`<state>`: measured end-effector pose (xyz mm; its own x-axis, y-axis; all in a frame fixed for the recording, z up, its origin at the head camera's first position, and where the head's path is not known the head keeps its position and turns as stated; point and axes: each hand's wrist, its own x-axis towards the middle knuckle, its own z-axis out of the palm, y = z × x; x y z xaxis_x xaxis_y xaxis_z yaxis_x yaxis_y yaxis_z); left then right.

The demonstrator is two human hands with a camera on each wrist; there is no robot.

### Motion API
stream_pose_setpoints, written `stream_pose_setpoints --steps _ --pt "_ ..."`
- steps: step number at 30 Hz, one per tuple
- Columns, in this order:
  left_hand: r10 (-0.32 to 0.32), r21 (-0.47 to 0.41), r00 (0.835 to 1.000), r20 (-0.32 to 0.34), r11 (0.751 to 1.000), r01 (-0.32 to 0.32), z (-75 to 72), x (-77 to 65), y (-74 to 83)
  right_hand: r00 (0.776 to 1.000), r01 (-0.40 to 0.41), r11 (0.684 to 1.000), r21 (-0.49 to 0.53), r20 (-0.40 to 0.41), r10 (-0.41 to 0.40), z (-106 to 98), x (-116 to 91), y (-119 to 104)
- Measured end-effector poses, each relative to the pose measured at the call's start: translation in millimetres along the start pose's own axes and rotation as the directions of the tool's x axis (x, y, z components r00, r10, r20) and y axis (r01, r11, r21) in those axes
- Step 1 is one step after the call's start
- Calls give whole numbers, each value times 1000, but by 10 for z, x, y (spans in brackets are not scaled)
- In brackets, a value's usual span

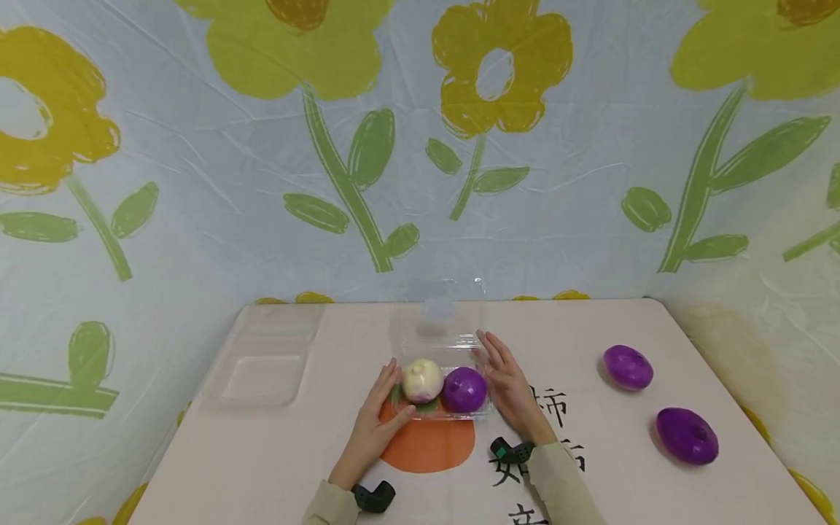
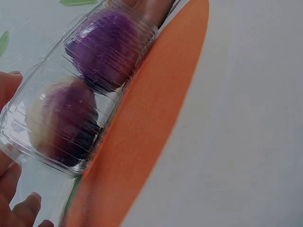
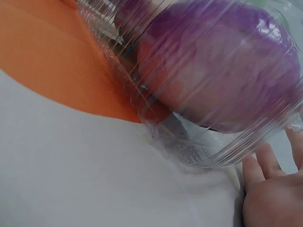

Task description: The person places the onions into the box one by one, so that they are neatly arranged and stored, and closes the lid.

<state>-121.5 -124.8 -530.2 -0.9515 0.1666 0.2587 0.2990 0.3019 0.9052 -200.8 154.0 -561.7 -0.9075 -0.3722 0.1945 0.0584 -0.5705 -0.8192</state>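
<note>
A clear plastic clamshell box (image 1: 453,418) lies at mid-table, its lid (image 1: 413,332) swung back away from me. Two turnip-like vegetables sit side by side in its base: a mostly white one (image 1: 422,382) on the left and a purple one (image 1: 464,390) on the right. My left hand (image 1: 374,426) is at the box's left side, fingers extended along the wall and thumb near the front corner. At the right wall is my right hand (image 1: 510,386), its fingers straight and spread. In the right wrist view, the purple vegetable (image 3: 222,66) shows through the ribbed plastic.
Two more purple vegetables, one farther back (image 1: 628,367) and one nearer (image 1: 687,436), rest on the table's right side. Another clear open box (image 1: 219,379) stands at the back left. A flowered cloth (image 1: 525,240) hangs behind the table's far edge.
</note>
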Motion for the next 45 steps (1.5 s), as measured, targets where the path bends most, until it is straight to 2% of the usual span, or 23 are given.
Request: stream_pose_setpoints --steps 8,19,24,29,37,38,40,44,45 --pt "6 -5 1000 -1 1000 -6 -5 16 2 1000 26 996 -86 -3 -27 -11 19 -1" --pt "11 5 1000 6 1000 -11 -3 32 -11 996 19 987 -161 -83 -33 11 21 -15" --pt "11 23 1000 -20 1000 -11 46 44 -227 993 20 983 -185 -110 -41 17 10 -6" --pt "-39 43 999 -31 998 40 57 46 -387 991 12 985 -171 -133 -35 26 5 3" --pt "-64 15 997 -43 998 65 65 18 -377 993 36 989 -141 -106 -52 28 -2 7" --pt "-65 12 997 -44 998 66 62 13 -332 993 40 989 -141 -106 -55 31 0 5" --pt "-43 15 998 -45 999 44 47 9 -235 992 48 988 -145 -105 -63 40 4 2" --pt "7 -3 999 -41 1000 -7 48 14 -233 991 56 981 -185 -107 -76 36 -3 10" --pt "17 -9 999 -42 1000 -18 54 20 -279 991 58 978 -200 -111 -81 34 -6 14"
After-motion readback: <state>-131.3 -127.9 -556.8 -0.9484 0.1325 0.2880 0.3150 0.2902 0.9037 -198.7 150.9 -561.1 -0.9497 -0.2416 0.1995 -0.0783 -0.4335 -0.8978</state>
